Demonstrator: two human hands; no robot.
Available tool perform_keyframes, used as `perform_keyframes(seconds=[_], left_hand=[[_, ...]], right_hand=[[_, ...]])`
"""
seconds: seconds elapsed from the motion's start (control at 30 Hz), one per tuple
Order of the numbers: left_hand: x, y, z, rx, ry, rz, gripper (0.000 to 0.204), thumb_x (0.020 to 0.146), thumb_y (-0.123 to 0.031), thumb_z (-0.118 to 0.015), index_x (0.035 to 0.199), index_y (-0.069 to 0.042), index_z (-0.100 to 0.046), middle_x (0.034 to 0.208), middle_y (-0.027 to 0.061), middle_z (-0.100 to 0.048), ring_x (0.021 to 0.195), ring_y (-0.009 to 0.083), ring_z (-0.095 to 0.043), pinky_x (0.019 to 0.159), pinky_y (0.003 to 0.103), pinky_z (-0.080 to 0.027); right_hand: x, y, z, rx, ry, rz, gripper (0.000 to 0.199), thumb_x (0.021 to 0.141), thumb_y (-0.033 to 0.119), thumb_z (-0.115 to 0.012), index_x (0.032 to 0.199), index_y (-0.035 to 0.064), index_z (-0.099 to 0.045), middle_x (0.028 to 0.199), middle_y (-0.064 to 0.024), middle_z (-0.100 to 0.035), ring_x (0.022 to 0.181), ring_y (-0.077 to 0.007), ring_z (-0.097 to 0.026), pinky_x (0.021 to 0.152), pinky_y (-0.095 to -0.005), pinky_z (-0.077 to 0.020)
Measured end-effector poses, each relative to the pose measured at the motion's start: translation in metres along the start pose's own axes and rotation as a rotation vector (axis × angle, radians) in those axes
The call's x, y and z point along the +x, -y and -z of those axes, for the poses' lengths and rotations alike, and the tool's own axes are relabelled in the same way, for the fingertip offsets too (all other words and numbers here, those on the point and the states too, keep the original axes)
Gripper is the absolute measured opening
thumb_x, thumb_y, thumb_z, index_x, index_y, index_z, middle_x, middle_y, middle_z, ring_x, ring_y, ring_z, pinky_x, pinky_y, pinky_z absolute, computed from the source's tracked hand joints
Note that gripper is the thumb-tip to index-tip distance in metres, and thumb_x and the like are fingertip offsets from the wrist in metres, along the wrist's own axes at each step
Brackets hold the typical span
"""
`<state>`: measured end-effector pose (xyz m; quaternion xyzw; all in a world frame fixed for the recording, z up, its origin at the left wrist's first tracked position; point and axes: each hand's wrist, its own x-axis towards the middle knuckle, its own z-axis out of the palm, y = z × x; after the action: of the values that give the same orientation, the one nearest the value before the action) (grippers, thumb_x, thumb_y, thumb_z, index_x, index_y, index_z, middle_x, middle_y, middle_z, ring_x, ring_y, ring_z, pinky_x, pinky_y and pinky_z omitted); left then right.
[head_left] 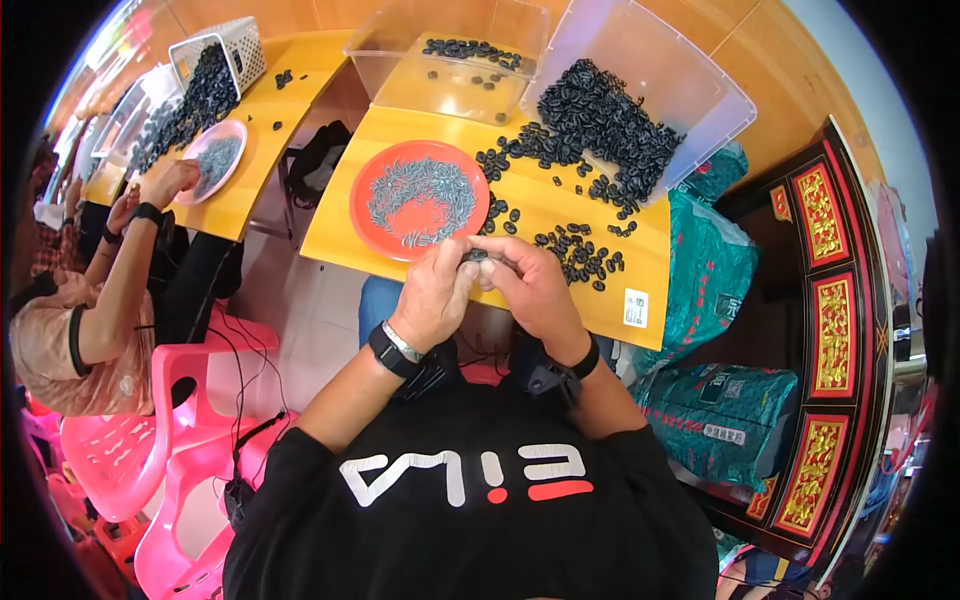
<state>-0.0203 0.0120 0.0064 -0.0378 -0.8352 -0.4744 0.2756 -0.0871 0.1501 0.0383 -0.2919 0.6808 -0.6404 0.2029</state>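
Near the front edge of the yellow table (pixel 330 232), my two hands meet over one small black oval piece (pixel 475 256). My left hand (pixel 434 290) pinches it from the left, and my right hand (pixel 532 288) closes on it from the right. Fingers cover most of the piece. Just beyond my left hand, a round red plate (pixel 363 213) carries a ring of small silvery metal pins (pixel 445 180). Loose black oval pieces (pixel 580 255) lie scattered to the right of the plate.
A clear plastic bin (pixel 715 95) tipped on its side spills black pieces onto the table. Behind the plate stands another clear box (pixel 390 85). Green sacks (pixel 715 270) lean at the right. At the left, a person (pixel 105 300) works at another table beside a pink chair (pixel 190 400).
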Motion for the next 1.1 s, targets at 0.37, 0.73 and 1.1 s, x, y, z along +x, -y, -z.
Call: perform_keyframes(seconds=[0.37, 0.73, 1.1], left_hand=[[0.011, 0.0, 0.01, 0.037, -0.115, 0.046, 0.013, 0.083, -0.006, -0.055, 0.094, -0.001, -0.051, 0.079, 0.0189, -0.056, 0.073, 0.0376, -0.056, 0.065, 0.041, -0.045], [0.013, 0.006, 0.017, 0.051, -0.124, 0.016, 0.008, 0.082, -0.006, -0.056, 0.087, -0.001, -0.052, 0.077, 0.0174, -0.055, 0.072, 0.0367, -0.055, 0.063, 0.041, -0.044], [0.017, 0.031, 0.035, 0.115, -0.246, 0.104, 0.004, 0.082, -0.005, -0.057, 0.083, -0.001, -0.054, 0.072, 0.0157, -0.056, 0.068, 0.0323, -0.057, 0.061, 0.038, -0.046]], right_hand=[[0.165, 0.051, 0.065, -0.109, -0.113, 0.261, 0.037, 0.087, 0.01, -0.057, 0.121, -0.0049, -0.051, 0.091, -0.0064, -0.064, 0.08, -0.0099, -0.06, 0.071, -0.0232, -0.0487], [0.131, -0.033, 0.103, -0.544, 0.053, -0.056, 0.018, 0.078, 0.01, -0.066, 0.094, 0.002, -0.067, 0.072, 0.0006, -0.063, 0.065, -0.0071, -0.057, 0.059, -0.022, -0.0459], [0.111, -0.035, 0.063, -0.78, 0.046, -0.03, 0.018, 0.07, 0.017, -0.066, 0.084, 0.0059, -0.069, 0.074, -0.0111, -0.066, 0.069, -0.0237, -0.064, 0.065, -0.0333, -0.0488]])
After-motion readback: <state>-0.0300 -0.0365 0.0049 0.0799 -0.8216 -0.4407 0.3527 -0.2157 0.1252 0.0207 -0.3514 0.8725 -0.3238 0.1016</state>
